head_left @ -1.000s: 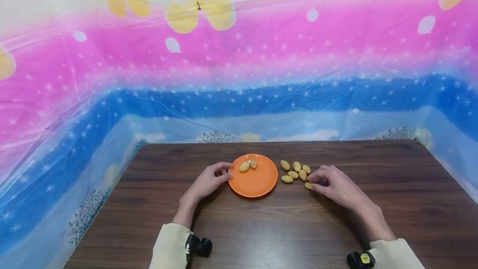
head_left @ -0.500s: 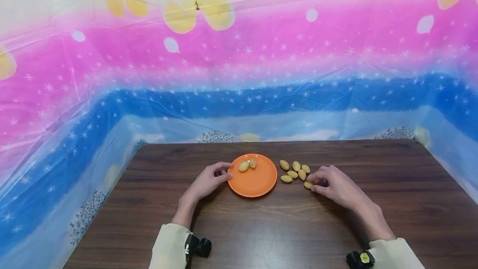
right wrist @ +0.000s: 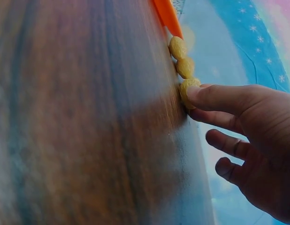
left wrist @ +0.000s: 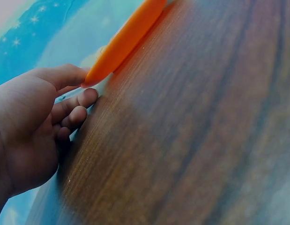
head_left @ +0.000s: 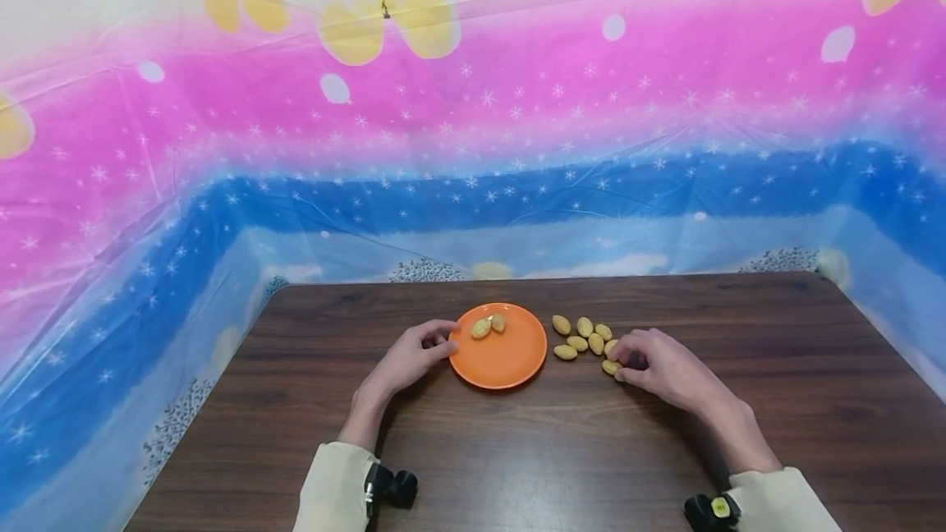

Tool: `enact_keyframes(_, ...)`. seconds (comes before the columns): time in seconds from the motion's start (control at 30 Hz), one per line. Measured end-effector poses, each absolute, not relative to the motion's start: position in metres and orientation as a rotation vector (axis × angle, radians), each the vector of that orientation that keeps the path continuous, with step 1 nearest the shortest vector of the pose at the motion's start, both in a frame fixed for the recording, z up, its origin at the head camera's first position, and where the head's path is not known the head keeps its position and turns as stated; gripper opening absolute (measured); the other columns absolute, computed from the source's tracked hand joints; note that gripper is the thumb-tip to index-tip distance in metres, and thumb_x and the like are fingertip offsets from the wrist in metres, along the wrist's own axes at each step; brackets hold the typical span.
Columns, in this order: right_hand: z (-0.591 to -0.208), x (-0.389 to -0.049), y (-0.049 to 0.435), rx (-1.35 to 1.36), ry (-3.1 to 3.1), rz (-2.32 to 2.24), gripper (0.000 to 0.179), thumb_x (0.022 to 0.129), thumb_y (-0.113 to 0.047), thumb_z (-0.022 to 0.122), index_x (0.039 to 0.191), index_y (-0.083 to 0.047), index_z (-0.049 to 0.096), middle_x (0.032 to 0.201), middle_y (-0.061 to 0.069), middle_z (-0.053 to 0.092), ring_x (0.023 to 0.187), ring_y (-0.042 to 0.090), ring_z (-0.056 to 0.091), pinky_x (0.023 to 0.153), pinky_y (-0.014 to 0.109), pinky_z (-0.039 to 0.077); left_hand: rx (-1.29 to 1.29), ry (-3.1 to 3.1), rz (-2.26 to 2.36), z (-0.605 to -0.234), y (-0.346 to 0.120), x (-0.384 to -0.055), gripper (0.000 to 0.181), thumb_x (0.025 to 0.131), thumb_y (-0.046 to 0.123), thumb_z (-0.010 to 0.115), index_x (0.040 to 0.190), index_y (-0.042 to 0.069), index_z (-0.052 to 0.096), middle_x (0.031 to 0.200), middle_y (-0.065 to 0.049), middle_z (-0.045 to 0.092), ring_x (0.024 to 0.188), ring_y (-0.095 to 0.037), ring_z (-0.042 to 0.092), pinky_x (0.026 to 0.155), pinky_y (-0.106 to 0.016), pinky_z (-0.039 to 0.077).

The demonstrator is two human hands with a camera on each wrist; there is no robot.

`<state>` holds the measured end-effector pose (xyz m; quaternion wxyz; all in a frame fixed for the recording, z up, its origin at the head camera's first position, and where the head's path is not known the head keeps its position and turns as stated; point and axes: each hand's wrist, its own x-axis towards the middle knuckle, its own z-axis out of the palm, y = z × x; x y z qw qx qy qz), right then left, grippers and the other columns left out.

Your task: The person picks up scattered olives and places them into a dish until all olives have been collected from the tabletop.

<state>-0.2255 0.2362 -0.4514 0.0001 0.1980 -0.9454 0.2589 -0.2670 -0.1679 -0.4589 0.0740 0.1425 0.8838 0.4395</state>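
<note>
My left hand (head_left: 414, 355) holds the left rim of a round orange plate (head_left: 510, 364); in the left wrist view, thumb and fingertips meet at the plate's edge (left wrist: 121, 47). Two tan oval nuts (head_left: 481, 328), wrinkled and possibly in their shells, lie near the back of the plate. Right of it, my right hand (head_left: 668, 364) is at the near right edge of a loose group of similar nuts (head_left: 577, 344). Its thumb and forefinger pinch one nut (right wrist: 188, 91), partly hidden by the thumb. Another nut (head_left: 611, 346) shows beside the forefinger tip.
Everything rests on a dark wood-grain table (head_left: 473, 458). A patterned pink and blue cloth (head_left: 473, 138) hangs behind and at the sides. Black wrist cameras (head_left: 392, 487) are strapped over pale sleeves.
Both hands stay almost in place. The right fingers have shifted slightly, uncovering more of a nut by the forefinger. The head view has drifted a little.
</note>
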Motion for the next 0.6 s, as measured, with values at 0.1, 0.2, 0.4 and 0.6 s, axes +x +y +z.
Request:
enact_keyframes(0.1, -0.4506, -0.2249, 0.2357, 0.606, -2.987, 0.825, 0.016, 0.088, -0.015, 0.075, 0.103, -0.018, 0.073, 0.098, -0.005, 0.068, 0.086, 0.010, 0.060, 0.073, 0.033, 0.049, 0.428, 2.655, 1.318, -0.4587, -0.1678, -0.2668, 0.036, 0.097, 0.030, 0.065, 0.132, 0.024, 0.063, 0.094, -0.002, 0.060, 0.083, -0.019, 0.052, 0.074, -0.032, 0.041)
enact_keyframes(0.2, -0.4497, -0.2239, 0.2350, 0.598, -2.986, 0.829, 0.016, 0.088, -0.015, 0.075, 0.104, -0.018, 0.073, 0.097, -0.005, 0.068, 0.086, 0.010, 0.059, 0.073, 0.033, 0.049, 0.422, 2.659, 1.314, -0.4588, -0.1678, -0.2667, 0.036, 0.097, 0.031, 0.065, 0.132, 0.024, 0.063, 0.094, -0.002, 0.060, 0.084, -0.019, 0.052, 0.074, -0.032, 0.041)
enact_keyframes(0.4, -0.4483, -0.2225, 0.2347, 0.611, -2.979, 0.832, 0.016, 0.088, -0.014, 0.074, 0.104, -0.017, 0.074, 0.095, -0.006, 0.066, 0.085, 0.009, 0.059, 0.071, 0.030, 0.048, 0.408, 2.657, 1.319, -0.4592, -0.1675, -0.2667, 0.036, 0.096, 0.030, 0.066, 0.131, 0.024, 0.063, 0.094, -0.002, 0.060, 0.083, -0.019, 0.052, 0.074, -0.032, 0.041)
enact_keyframes(0.6, -0.4492, -0.2222, 0.2349, 0.617, -2.984, 0.836, 0.016, 0.089, -0.014, 0.073, 0.105, -0.017, 0.073, 0.095, -0.007, 0.065, 0.084, 0.008, 0.058, 0.070, 0.029, 0.048, 0.409, 2.663, 1.317, -0.4600, -0.1674, -0.2671, 0.035, 0.096, 0.029, 0.066, 0.131, 0.024, 0.063, 0.094, -0.002, 0.060, 0.083, -0.019, 0.052, 0.074, -0.032, 0.041)
